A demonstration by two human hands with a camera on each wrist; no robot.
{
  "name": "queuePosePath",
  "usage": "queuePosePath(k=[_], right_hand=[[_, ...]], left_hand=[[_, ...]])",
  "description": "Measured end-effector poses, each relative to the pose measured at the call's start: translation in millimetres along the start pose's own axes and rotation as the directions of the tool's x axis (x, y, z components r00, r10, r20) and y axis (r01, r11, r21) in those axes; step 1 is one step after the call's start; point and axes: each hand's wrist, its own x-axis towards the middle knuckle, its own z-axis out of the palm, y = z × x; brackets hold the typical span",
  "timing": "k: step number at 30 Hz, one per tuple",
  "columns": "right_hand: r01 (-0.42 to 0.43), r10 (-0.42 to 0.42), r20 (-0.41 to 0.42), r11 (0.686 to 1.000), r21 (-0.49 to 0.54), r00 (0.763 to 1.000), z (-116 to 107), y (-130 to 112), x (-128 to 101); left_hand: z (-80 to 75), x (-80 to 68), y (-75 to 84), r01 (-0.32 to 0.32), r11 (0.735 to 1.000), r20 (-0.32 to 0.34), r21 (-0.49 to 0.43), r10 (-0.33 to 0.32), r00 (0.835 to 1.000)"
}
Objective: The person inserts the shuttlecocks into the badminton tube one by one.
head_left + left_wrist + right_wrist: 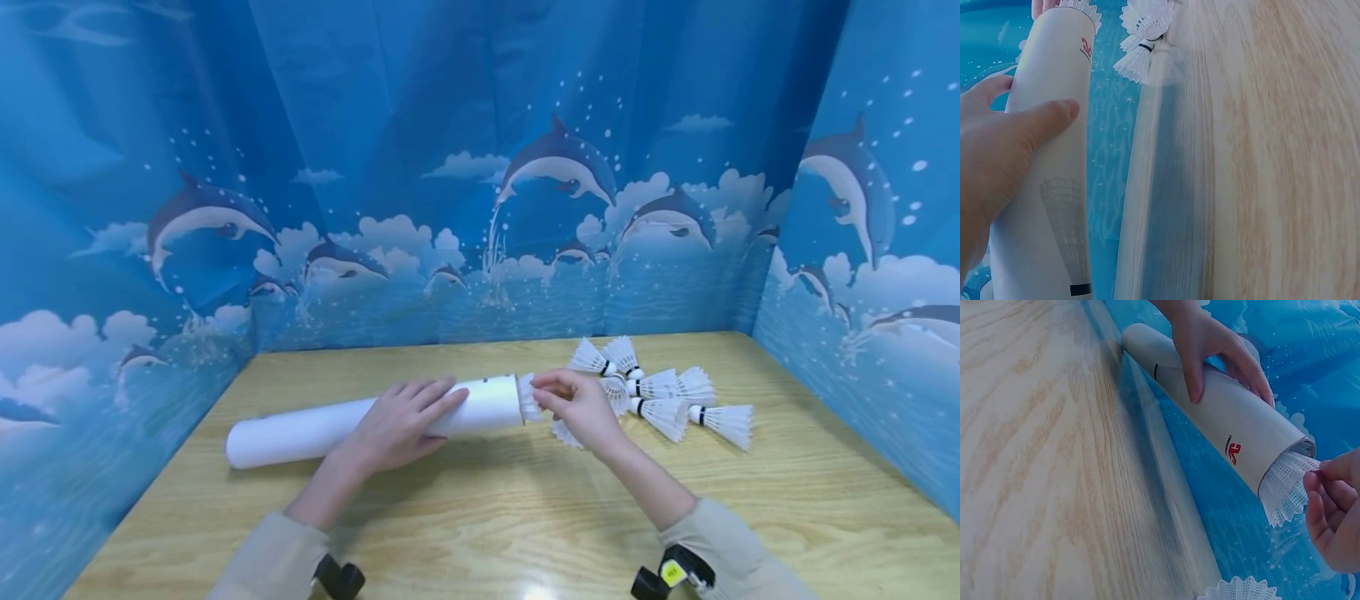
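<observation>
The left hand (401, 425) is lying over the white tube (330, 427) on the wooden table (480, 517), fingers and thumb curling round its barrel — the right wrist view is showing the grip clearly. The right hand (577, 408) is pinching the feathered skirt of a shuttlecock (1285, 487) that is sticking out of the tube's open mouth, so the two hands are working apart, one at mid-tube and one at its end. A loose pile of shuttlecocks (660, 396) is lying just beyond the right hand — another shuttlecock (1241, 590) is resting below it.
</observation>
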Motion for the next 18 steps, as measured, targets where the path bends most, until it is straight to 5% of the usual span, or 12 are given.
queuePosePath(k=[7, 18], right_hand=[[-0.047, 0.049, -0.036, 0.998, 0.036, 0.998, 0.5, 1.3, 0.6], [-0.030, 0.025, -0.067, 0.997, -0.069, 0.997, 2.7, 2.6, -0.2]], left_hand=[[0.1, 0.2, 0.3, 0.002, 1.000, -0.006, -0.004, -0.002, 1.000], [0.1, -0.9, 1.3, -0.004, 1.000, -0.016, 0.000, 0.004, 1.000]])
